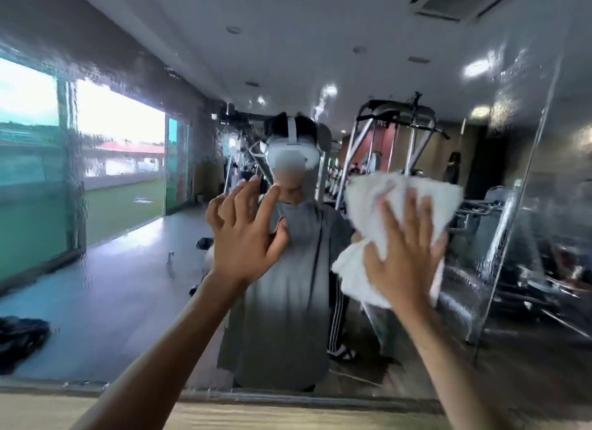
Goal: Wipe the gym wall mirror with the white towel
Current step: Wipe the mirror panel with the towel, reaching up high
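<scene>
1. Two bare forearms rise from the bottom edge, the left forearm [153, 359] and the right forearm [448, 365], both reaching up toward the glass.
2. At the grip, the right hand [403, 253] lies flat with its fingers straight and spread, pressing the white towel [400, 186] against the mirror [128, 269]. No finger curls round the cloth.
3. The towel is bunched between palm and glass. It spills out above the fingertips and below the thumb, on the side toward the other hand.
4. Beside the grip, the left hand [243, 240] is raised at about the same height. It holds nothing, and its fingers are spread and loosely bent. Whether its fingertips touch the glass I cannot tell.
5. All round both hands the mirror carries rippled wet streaks, thickest far out beyond the left hand and on the outer side of the towel.
6. Behind the hands, the glass reflects a person in a long grey shirt [282, 301] wearing a white headset [290, 155].
7. Above the towel, a grey gym machine [394, 119] shows in the reflection.
8. Far past the left hand, a bright window [118, 131] is reflected, and a dark bag [19, 336] lies lower down.
9. Below the grip, a wooden floor [288, 417] meets the mirror's lower edge.
</scene>
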Demonstrator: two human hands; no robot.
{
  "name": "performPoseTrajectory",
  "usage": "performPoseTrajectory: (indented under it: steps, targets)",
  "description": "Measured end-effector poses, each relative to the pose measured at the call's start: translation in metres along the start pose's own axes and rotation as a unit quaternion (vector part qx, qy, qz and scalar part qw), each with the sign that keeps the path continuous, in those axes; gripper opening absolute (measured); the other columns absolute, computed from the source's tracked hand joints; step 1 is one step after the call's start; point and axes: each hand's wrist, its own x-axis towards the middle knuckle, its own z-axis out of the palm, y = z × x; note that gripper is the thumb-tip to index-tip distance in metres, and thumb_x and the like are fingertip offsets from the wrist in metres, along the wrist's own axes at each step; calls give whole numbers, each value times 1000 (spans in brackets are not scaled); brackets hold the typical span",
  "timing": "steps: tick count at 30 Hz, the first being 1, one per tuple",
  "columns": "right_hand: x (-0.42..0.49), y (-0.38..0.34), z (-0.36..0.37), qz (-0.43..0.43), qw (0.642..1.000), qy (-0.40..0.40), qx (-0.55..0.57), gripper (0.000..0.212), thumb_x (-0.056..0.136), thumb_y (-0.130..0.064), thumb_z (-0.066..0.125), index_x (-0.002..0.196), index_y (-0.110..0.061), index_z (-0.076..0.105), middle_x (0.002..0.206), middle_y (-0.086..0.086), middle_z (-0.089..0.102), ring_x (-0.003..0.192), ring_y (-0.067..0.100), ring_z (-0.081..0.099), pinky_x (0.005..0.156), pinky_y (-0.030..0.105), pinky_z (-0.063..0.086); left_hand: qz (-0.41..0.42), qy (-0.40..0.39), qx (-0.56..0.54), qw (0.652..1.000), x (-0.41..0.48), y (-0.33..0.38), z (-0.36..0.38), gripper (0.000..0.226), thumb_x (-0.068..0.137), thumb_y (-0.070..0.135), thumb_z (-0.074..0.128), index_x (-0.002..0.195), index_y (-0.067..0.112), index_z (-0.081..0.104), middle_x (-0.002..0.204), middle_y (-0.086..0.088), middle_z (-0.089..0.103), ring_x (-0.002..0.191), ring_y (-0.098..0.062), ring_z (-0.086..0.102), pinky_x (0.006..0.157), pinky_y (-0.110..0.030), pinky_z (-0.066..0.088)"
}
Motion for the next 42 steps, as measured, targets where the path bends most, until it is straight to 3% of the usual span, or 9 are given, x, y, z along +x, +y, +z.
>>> performPoseTrajectory:
  steps: [4,6,11,19,26,30,34,37,42]
  targets:
    - [106,-22,-22,78,995,38,49,74,90,-54,34,159,-33,17,169,4,3,154,29,0,117,67,1,-29,-51,-39,998,59,-1,-7,63,95,48,39,152,22,41,157,-19,31,144,-27,21,115,-52,13]
    - [118,-43,-22,21,998,50,28,75,90,-54,35,159,-30,22,168,6,9,154,31,6,117,66,3,-13,-41,-23,999,84,-4,-7,66,97,46,36,159,26,26,167,-13,12,154,-26,8,120,-53,8]
    - [51,-26,-7,-189,981,31,-36,80,85,-53,44,157,-27,24,167,9,13,153,32,14,118,64,11,18,-14,12,1000,89,-9,-2,62,104,50,16,160,24,21,168,-12,10,155,-28,7,121,-58,10]
    - [147,-30,-28,100,991,72,41,73,90,-53,34,158,-31,23,168,4,7,154,28,5,119,63,1,22,10,9,1000,87,-10,0,61,103,45,26,159,23,24,167,-13,14,155,-30,12,120,-59,13]
    - [74,-26,-13,-190,980,22,-46,78,88,-54,42,158,-28,20,168,6,7,155,28,5,120,62,6,37,20,9,999,86,-14,-2,60,103,49,28,158,24,28,166,-12,17,154,-29,15,121,-58,13]
    - [98,25,-25,-88,995,10,-47,76,89,-54,37,158,-30,20,169,2,2,153,24,-1,118,66,8,27,10,9,1000,93,-15,-7,60,96,49,37,148,21,48,154,-17,40,144,-35,35,120,-54,12]
    - [190,-15,-46,21,998,49,15,74,90,-55,27,160,-31,16,169,0,-1,154,25,-2,118,66,6,50,38,-34,997,156,-6,-17,53,94,42,38,135,11,54,134,-20,51,125,-38,46,114,-51,22]
    - [194,-56,-38,-45,997,64,-2,74,89,-55,28,159,-31,19,168,2,3,155,26,1,118,64,6,58,36,-28,997,190,-13,-16,62,97,38,33,153,13,36,161,-18,30,151,-33,22,122,-44,3]
    - [128,-19,-25,-213,975,44,-31,74,88,-50,41,158,-31,26,168,0,10,155,26,7,117,66,15,67,30,14,997,188,-22,-6,60,102,40,23,159,22,24,167,-13,15,155,-28,8,123,-49,-2]
